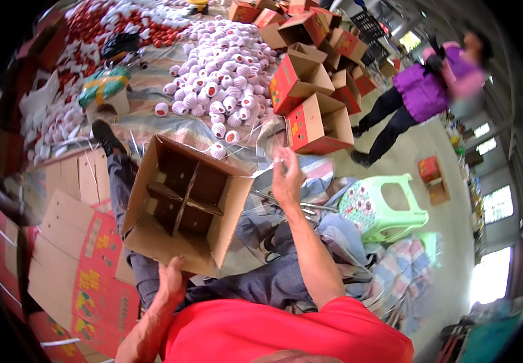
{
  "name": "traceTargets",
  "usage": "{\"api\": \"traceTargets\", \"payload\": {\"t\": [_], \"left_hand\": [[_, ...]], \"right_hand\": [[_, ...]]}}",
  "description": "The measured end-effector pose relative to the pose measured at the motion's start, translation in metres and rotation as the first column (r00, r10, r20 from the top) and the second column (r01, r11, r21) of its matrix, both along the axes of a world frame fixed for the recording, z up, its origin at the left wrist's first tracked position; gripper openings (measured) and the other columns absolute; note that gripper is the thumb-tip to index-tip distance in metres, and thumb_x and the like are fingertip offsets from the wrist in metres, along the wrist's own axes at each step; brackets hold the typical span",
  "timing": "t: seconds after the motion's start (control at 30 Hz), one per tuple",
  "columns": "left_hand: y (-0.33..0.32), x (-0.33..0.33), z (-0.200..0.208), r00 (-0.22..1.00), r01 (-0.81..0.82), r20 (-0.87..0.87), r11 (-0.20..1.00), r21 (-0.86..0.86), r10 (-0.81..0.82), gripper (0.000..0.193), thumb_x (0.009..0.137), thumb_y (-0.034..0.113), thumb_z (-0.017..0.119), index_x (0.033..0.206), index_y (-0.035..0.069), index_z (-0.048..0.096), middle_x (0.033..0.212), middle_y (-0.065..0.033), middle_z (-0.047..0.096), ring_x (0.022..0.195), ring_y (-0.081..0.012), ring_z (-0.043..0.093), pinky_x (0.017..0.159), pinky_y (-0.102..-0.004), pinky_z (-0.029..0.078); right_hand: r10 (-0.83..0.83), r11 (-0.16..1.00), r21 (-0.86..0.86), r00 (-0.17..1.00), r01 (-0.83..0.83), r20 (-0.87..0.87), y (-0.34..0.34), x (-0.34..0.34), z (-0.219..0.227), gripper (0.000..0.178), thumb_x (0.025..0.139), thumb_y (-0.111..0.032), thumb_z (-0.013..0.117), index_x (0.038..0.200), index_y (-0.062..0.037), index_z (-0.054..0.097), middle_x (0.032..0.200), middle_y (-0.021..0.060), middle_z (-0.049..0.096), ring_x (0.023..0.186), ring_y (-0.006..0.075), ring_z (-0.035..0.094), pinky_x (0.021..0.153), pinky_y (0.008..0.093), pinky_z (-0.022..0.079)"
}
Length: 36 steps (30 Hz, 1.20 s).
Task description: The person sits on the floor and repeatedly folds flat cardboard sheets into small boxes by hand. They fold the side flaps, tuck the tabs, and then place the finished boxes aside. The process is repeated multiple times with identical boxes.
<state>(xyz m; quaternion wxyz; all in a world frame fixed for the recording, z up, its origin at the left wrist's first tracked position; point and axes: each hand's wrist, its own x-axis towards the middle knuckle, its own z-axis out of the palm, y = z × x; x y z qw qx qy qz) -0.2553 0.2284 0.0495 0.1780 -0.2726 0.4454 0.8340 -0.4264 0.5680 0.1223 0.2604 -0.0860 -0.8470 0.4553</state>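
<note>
An open cardboard box (235,212) stands tilted at my lap, its mouth facing me. Inside it, a crossed cardboard divider (185,204) splits the space into compartments. At the box's near edge, my left hand (172,279) is closed, with fingers partly hidden behind the cardboard. My right hand (287,176) is raised just right of the box, apart from it, fingers stretched out and holding nothing I can see. Beyond the box lies a heap of fruit in white foam nets (219,75), with a few pieces close to its far rim.
Several red and tan boxes (313,124) are piled at the far right. Flattened cartons (101,278) lie at my left. A pale green plastic stool (388,209) stands to the right, near crumpled cloth. A person in a purple vest (422,91) stands beyond it. Loose red fruit (92,27) lies far left.
</note>
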Motion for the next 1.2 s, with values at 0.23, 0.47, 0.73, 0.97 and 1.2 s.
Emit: {"api": "traceTargets", "payload": {"t": [0.23,0.47,0.73,0.97,1.2], "left_hand": [[0.099,-0.108,0.097,0.735,0.109,-0.633,0.964,-0.243,-0.243,0.03,0.105,0.01,0.056,0.131,-0.002,0.065,0.133,-0.0114,0.067,0.122,-0.0206,0.062,0.1,-0.0364,0.051],[0.324,-0.402,0.37,0.264,0.186,-0.847,0.886,-0.425,-0.462,0.067,0.1,0.026,0.075,0.154,0.006,0.041,0.128,-0.0127,0.066,0.101,-0.026,0.072,0.076,-0.0433,0.061],[0.218,-0.228,0.173,-0.045,0.172,-0.734,0.719,-0.674,-0.677,0.082,0.092,0.002,0.073,0.165,0.004,0.034,0.157,-0.0204,0.054,0.14,-0.033,0.057,0.112,-0.0432,0.05],[-0.055,-0.124,-0.077,0.73,-0.174,-0.551,0.669,-0.722,-0.405,0.051,0.103,-0.003,0.057,0.153,0.001,0.052,0.142,-0.0138,0.064,0.117,-0.0216,0.068,0.099,-0.0335,0.054],[-0.239,0.016,-0.176,0.92,-0.368,-0.387,0.196,-0.909,-0.067,0.049,0.106,0.008,0.059,0.153,-0.001,0.049,0.15,-0.022,0.055,0.133,-0.0321,0.057,0.109,-0.0433,0.048]], "right_hand": [[-0.53,0.832,-0.446,0.709,0.331,-0.464,0.057,0.041,0.053,0.052,0.113,-0.025,0.047,0.153,0.0084,0.041,0.156,0.0205,0.053,0.146,0.0287,0.049,0.125,0.0414,0.032],[-0.384,0.878,-0.407,0.88,0.254,-0.28,0.067,0.016,0.035,0.052,0.114,-0.025,0.048,0.154,0.0069,0.038,0.156,0.0233,0.053,0.144,0.03,0.05,0.124,0.0407,0.033],[-0.166,0.974,-0.191,0.961,0.124,-0.22,0.058,0.025,0.032,0.053,0.113,-0.022,0.054,0.153,0.0079,0.037,0.151,0.0246,0.057,0.139,0.0319,0.056,0.121,0.0443,0.039],[-0.025,0.998,-0.058,0.999,0.024,-0.024,0.026,0.011,-0.009,0.048,0.106,-0.02,0.063,0.144,0.0071,0.051,0.134,0.0226,0.07,0.122,0.0306,0.069,0.108,0.0424,0.053],[0.245,0.96,0.066,0.93,-0.272,0.275,-0.015,-0.01,-0.07,0.041,0.1,-0.016,0.067,0.135,0.005,0.061,0.124,0.0197,0.075,0.113,0.0313,0.074,0.099,0.043,0.058]]}}
